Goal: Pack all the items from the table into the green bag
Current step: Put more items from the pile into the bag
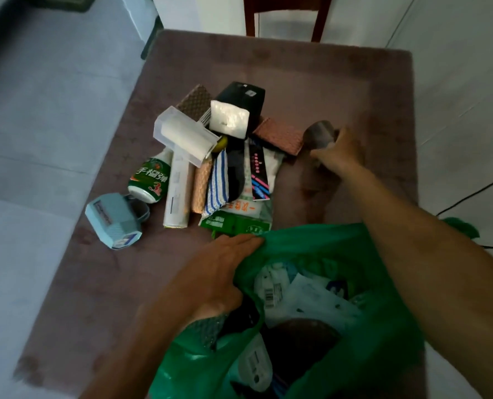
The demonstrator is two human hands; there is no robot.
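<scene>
The green bag (311, 243) lies open at the table's near edge, with several packets and a dark round thing inside. My left hand (216, 272) grips its left rim and holds it open. My right hand (337, 151) reaches to the far right of the pile and grips a blurred grey-brown round object (318, 132). The pile holds a green-and-white bottle (150, 178), a clear plastic box (184, 136), a black box (239, 102), a white tissue pack (229, 119), a white tube (177, 191), a striped cloth (218, 185) and a pale blue box (112, 217).
The table carries a mauve cloth (311, 82). A dark red chair (285, 15) stands behind its far edge. Grey floor tiles lie to the left and right. A black cable (475, 194) runs across the floor on the right.
</scene>
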